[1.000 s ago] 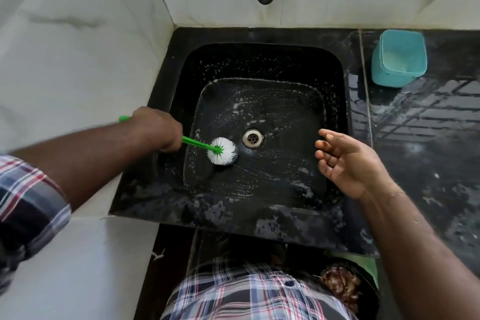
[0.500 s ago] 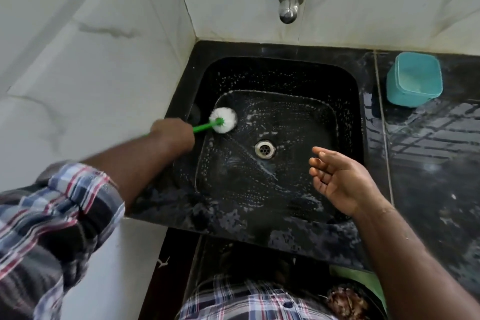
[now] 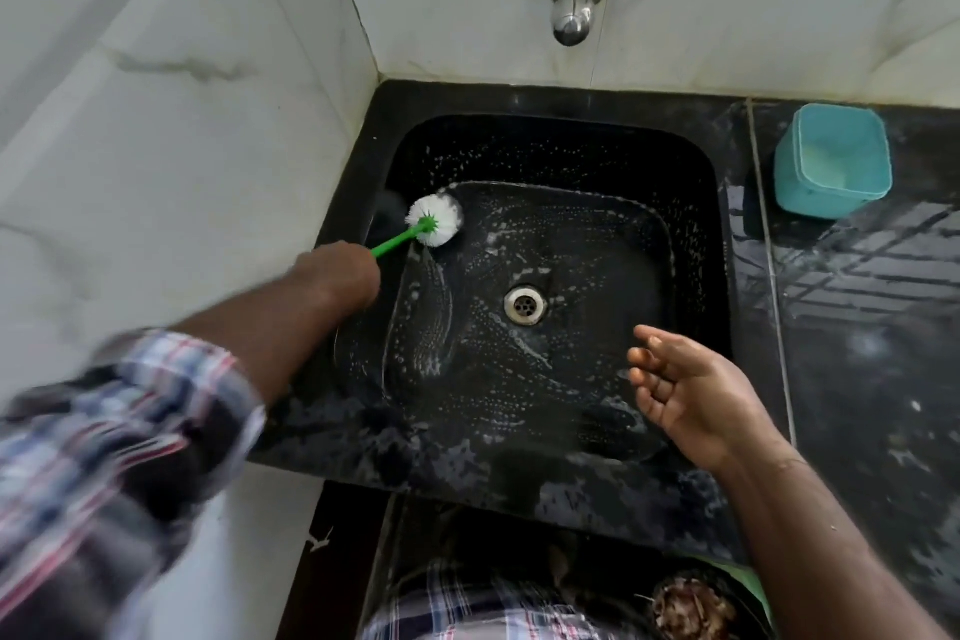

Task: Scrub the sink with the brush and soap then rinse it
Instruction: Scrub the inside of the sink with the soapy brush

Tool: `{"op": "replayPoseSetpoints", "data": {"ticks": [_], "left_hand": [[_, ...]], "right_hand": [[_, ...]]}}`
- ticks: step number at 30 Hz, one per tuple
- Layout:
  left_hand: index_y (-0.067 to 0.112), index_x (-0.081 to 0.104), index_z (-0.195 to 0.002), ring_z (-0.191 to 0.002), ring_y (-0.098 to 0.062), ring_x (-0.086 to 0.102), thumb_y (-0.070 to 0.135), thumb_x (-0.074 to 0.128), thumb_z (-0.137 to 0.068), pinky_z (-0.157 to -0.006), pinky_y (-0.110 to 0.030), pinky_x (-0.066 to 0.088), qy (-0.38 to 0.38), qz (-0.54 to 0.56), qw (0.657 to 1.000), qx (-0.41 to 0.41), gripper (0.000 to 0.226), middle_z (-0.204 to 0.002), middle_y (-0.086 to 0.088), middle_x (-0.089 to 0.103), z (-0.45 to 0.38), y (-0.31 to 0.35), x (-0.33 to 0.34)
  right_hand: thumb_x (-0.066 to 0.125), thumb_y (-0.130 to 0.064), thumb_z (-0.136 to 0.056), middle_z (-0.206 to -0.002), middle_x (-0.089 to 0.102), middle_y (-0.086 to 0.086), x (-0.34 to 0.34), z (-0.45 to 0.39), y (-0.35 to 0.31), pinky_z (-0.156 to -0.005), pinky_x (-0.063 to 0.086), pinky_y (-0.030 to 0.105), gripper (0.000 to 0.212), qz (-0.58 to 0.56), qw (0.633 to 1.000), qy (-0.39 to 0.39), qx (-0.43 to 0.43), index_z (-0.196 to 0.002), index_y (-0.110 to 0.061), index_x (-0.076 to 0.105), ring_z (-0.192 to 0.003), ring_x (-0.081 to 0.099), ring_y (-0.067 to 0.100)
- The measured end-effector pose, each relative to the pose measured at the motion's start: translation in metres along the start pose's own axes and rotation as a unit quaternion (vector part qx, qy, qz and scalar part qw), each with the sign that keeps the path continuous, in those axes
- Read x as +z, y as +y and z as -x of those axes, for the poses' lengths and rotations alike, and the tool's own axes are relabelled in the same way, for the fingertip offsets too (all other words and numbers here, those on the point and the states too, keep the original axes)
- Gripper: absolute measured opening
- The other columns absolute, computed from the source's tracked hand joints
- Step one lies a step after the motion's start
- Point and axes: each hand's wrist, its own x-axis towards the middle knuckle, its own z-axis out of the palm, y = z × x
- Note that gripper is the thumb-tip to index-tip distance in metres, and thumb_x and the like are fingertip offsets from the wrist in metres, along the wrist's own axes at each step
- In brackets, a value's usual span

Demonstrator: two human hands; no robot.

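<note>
Green-handled brush gripped in left hand at sink's far-left corner, right hand empty, fingers spread.

No writing, label, brand, number or sign can be read anywhere in the view.

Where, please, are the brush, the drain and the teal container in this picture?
brush (image 3: 435,219): head view, on its white bristle head.
drain (image 3: 524,305): head view, on the metal strainer.
teal container (image 3: 831,161): head view, on its inner floor.
</note>
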Motion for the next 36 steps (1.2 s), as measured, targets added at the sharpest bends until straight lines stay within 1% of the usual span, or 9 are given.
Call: {"op": "replayPoseSetpoints", "data": {"ticks": [8,14,19,21,25,28,30,32,36], "left_hand": [[0.000,0.062,-0.120,-0.093,-0.032,0.065,0.007,0.049,-0.089,-0.087,-0.038,0.055,-0.171,0.017,0.981,0.087,0.034,-0.090,-0.014,0.063,0.011,0.055,-0.018],[0.011,0.059,-0.094,-0.048,-0.012,0.043,0.022,0.042,-0.101,-0.041,-0.021,0.038,-0.290,0.196,0.932,0.095,0.022,-0.066,-0.002,0.049,0.050,0.020,0.019],[0.015,0.050,-0.079,-0.036,-0.004,0.032,0.017,0.040,-0.098,-0.033,-0.014,0.030,-0.414,0.603,0.682,0.021,0.022,-0.052,0.004,0.038,0.070,0.033,0.030],[0.010,0.056,-0.082,-0.043,-0.009,0.044,0.015,0.042,-0.097,-0.042,-0.020,0.044,-0.454,0.621,0.635,0.070,0.021,-0.058,0.000,0.046,0.084,0.046,0.033],[0.014,0.067,-0.111,-0.087,-0.022,0.068,0.045,0.052,-0.097,-0.083,-0.038,0.056,-0.408,0.483,0.745,0.212,0.038,-0.098,-0.007,0.072,0.074,0.035,0.024],[0.023,0.063,-0.124,-0.109,-0.020,0.062,0.048,0.059,-0.091,-0.095,-0.039,0.051,-0.044,0.289,0.922,0.255,0.041,-0.122,-0.001,0.064,0.024,-0.004,0.010],[0.022,0.049,-0.140,-0.127,-0.026,0.050,0.033,0.063,-0.089,-0.105,-0.042,0.044,0.118,0.206,0.947,0.217,0.054,-0.145,-0.007,0.046,-0.012,-0.032,0.012],[0.017,0.033,-0.151,-0.143,-0.031,0.032,0.021,0.065,-0.087,-0.117,-0.039,0.032,0.104,0.158,0.961,0.201,0.072,-0.161,-0.011,0.020,-0.042,-0.049,0.023],[0.010,0.005,-0.157,-0.150,-0.033,0.010,0.014,0.068,-0.085,-0.122,-0.036,0.016,0.053,0.101,0.968,0.223,0.096,-0.163,-0.016,-0.006,-0.079,-0.049,0.027]], "right_hand": [[0.055,-0.011,-0.096,-0.081,0.068,0.007,0.014,0.006,0.005,-0.055,0.049,0.025,0.022,0.063,0.998,-0.008,-0.005,-0.114,-0.010,0.067,-0.062,0.060,0.016],[0.057,-0.012,-0.095,-0.083,0.073,0.010,0.062,-0.012,0.015,-0.053,0.046,0.027,0.017,0.250,0.967,-0.048,-0.010,-0.108,-0.007,0.067,-0.061,0.061,0.019],[0.054,-0.032,-0.098,-0.088,0.069,0.006,0.114,-0.030,0.043,-0.061,0.046,0.028,0.021,0.251,0.962,-0.108,0.029,-0.098,-0.014,0.065,-0.074,0.062,0.020],[0.053,-0.031,-0.099,-0.075,0.061,0.008,0.133,-0.036,0.045,-0.052,0.046,0.025,0.023,0.205,0.975,-0.087,0.017,-0.089,-0.011,0.062,-0.059,0.060,0.017],[0.048,-0.008,-0.097,-0.072,0.056,0.013,0.130,-0.056,0.035,-0.041,0.042,0.022,0.013,0.231,0.973,-0.003,0.000,-0.093,-0.004,0.059,-0.045,0.054,0.016],[0.042,-0.006,-0.094,-0.080,0.059,0.011,0.097,-0.077,0.015,-0.047,0.047,0.027,0.015,0.448,0.891,0.048,-0.056,-0.103,-0.005,0.054,-0.053,0.058,0.021],[0.044,-0.009,-0.091,-0.098,0.067,0.016,0.071,-0.087,-0.002,-0.068,0.053,0.031,0.028,0.590,0.788,0.146,-0.104,-0.115,-0.012,0.058,-0.080,0.067,0.031],[0.046,-0.009,-0.089,-0.115,0.067,0.020,0.064,-0.099,-0.006,-0.085,0.051,0.035,0.039,0.617,0.756,0.199,-0.090,-0.127,-0.013,0.058,-0.103,0.064,0.037],[0.047,-0.008,-0.092,-0.117,0.067,0.020,0.126,-0.111,0.047,-0.085,0.051,0.039,0.051,0.719,0.686,0.020,-0.108,-0.142,-0.015,0.043,-0.104,0.065,0.036]]}}
